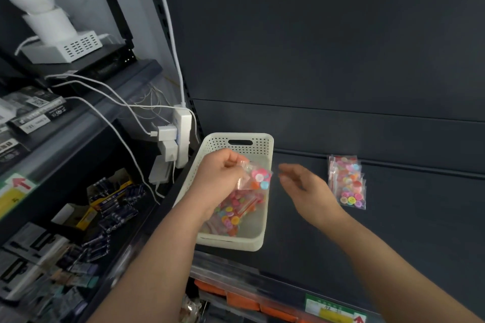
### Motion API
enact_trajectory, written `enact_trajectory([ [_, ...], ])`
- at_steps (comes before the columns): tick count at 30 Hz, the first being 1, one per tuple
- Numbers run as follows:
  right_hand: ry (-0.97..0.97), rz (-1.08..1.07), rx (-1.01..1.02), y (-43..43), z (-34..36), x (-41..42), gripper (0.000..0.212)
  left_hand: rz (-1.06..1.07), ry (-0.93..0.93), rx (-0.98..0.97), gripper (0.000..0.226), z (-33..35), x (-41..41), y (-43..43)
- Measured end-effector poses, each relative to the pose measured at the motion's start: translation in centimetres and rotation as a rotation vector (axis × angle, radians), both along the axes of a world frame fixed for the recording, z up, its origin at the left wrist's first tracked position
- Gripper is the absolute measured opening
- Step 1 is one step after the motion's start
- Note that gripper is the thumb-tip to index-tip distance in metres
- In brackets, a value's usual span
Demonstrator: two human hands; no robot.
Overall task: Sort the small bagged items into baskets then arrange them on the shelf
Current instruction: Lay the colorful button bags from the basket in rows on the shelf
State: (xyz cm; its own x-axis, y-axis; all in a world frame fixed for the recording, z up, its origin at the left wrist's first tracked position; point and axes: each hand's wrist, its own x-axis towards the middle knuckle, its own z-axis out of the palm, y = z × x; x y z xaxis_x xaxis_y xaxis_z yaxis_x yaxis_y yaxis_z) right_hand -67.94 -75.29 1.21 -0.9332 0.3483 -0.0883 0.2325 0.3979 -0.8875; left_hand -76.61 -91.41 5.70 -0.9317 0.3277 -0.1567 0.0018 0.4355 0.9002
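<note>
Head — clear bag (246, 181), apparently multicoloured buttons (260, 178)

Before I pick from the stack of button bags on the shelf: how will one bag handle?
Likely floppy: the bag pinched by the left hand is thin clear film, creased. Probably light, but its loose buttons bunch at one end, so weight may shift. The stack lies fanned and glossy; a push could slide bags apart.
</note>
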Motion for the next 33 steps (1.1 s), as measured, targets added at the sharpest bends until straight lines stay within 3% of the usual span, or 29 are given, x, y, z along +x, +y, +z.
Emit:
enact_trajectory([
  [3, -0.023, 0.017, -0.403, 1.3, 0.6, 1.0, 0.032, -0.042, -0.149, 0.216, 0.014, 0.1, 0.9, 2.7],
  [8, 0.059, -0.089, -0.671, 3.8, 1.1, 3.3, 0.052, -0.122, -0.182, 0.26, 0.019, -0.8, 2.5, 7.0],
  [13, 0.104, -0.131, -0.645, 6.1, 0.8, 5.6, 0.04, -0.114, -0.181, 0.237, 0.016, -2.6, 3.7, 10.5],
  [17, 0.06, -0.289, -0.591, 7.4, -0.3, 7.1, 0.015, -0.127, -0.172, 0.213, 0.014, -4.1, 4.7, 12.1],
  [23, 0.028, -0.465, -0.404, 8.5, -1.7, 8.5, 0.005, -0.163, -0.138, 0.095, 0.009, -6.2, 6.0, 13.3],
  [25, 0.014, -0.453, -0.377, 8.6, -2.2, 8.7, 0.009, -0.16, -0.121, 0.072, 0.004, -6.6, 6.2, 13.6],
  [30, -0.023, -0.395, -0.547, 8.9, -2.4, 8.6, 0.016, -0.147, -0.058, -0.017, 0.011, -7.5, 6.6, 14.1],
  [33, -0.078, -0.345, -0.484, 9.2, -2.9, 8.7, 0.024, -0.134, -0.035, -0.058, 0.011, -8.3, 6.5, 14.2],
])
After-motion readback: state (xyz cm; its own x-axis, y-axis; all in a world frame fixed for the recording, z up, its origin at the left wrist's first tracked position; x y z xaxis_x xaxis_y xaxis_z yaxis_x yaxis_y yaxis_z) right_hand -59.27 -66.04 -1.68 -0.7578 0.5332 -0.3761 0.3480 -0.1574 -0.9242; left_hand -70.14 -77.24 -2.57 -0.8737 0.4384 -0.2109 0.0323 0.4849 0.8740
